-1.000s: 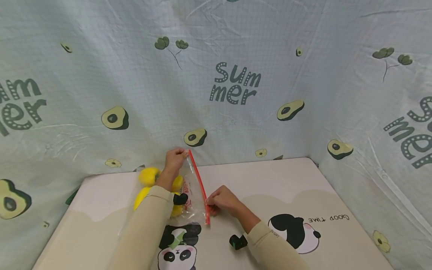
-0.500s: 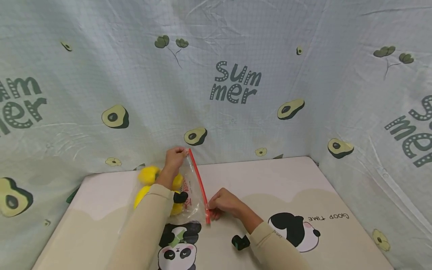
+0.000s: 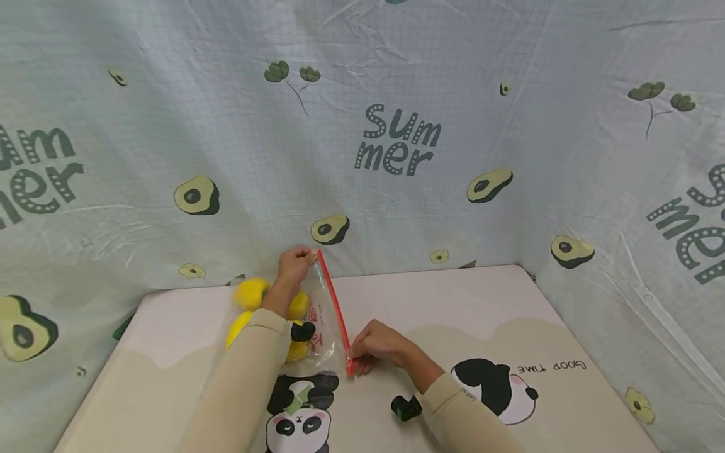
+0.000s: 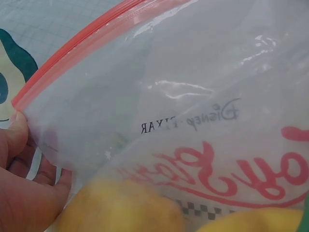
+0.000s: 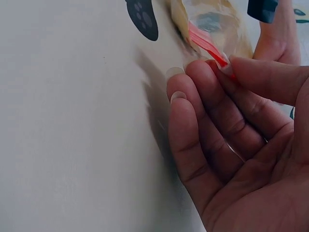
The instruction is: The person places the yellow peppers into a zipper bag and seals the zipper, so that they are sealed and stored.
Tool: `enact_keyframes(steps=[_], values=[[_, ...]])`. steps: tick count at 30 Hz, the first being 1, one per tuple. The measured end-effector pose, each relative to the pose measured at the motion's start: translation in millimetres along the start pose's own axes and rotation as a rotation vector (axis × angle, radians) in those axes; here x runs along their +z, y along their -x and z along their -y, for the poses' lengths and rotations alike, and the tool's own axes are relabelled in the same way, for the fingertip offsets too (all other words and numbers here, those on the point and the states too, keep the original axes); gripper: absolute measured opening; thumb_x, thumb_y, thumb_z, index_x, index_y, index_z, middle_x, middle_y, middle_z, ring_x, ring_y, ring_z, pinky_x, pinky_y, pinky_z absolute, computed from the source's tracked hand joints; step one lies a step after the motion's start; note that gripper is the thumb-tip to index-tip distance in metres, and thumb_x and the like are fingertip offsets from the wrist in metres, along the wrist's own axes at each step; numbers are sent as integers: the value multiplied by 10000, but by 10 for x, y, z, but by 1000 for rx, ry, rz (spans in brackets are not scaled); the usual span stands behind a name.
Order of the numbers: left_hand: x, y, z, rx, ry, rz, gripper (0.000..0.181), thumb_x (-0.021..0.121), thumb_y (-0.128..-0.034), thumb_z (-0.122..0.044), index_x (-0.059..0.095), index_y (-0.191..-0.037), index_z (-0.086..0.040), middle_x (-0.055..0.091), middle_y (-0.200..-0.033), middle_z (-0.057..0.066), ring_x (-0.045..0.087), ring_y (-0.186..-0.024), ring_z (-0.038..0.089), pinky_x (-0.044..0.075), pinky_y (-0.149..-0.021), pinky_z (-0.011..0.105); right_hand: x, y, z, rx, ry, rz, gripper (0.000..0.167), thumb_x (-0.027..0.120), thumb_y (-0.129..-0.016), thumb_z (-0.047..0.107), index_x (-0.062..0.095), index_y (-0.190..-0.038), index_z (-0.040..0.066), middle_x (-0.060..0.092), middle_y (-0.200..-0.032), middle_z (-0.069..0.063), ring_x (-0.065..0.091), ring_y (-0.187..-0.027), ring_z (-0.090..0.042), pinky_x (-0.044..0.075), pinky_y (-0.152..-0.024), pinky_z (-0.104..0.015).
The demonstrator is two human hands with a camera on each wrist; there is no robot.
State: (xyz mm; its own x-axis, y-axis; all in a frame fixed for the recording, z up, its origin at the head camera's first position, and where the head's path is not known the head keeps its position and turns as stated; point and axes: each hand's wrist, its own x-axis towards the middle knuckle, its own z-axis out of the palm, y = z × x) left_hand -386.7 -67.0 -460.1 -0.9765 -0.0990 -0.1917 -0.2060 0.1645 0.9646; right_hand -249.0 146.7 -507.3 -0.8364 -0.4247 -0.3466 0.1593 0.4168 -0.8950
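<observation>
A clear zip bag (image 3: pixel 325 327) with a red zip strip (image 3: pixel 334 299) and red lettering lies on the table, its strip running from the far end toward me. Several yellow fruits or peppers (image 3: pixel 251 294) sit inside it, partly hidden by my left forearm; their kind is hard to tell. My left hand (image 3: pixel 292 272) pinches the far corner of the bag beside the strip. At the near end my right hand (image 3: pixel 378 345) pinches the red strip (image 5: pixel 207 46) between thumb and forefinger, its other fingers curled below. In the left wrist view the bag (image 4: pixel 145 121) is spread between the hands.
The pale table (image 3: pixel 453 302) has panda prints, which are flat. A hanging cloth (image 3: pixel 255 157) printed with avocados stands behind the table's far edge and along its sides. A small black wrist camera (image 3: pixel 405 408) sits on the right wrist.
My right hand has slid a little along the red strip toward its near end. The left hand keeps its place at the far corner.
</observation>
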Motion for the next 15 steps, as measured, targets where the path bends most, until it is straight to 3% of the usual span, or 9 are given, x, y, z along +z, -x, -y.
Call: enact_keyframes(steps=[15], values=[[-18, 25, -22, -16, -21, -1, 281, 588, -1070, -209, 671, -1217, 16, 588, -1190, 125, 485, -1111, 274, 429, -1073, 405, -15, 42, 21, 28, -4, 88, 210, 724, -904, 122, 802, -804, -45, 717, -615, -33, 685, -524, -124, 592, -517, -241]])
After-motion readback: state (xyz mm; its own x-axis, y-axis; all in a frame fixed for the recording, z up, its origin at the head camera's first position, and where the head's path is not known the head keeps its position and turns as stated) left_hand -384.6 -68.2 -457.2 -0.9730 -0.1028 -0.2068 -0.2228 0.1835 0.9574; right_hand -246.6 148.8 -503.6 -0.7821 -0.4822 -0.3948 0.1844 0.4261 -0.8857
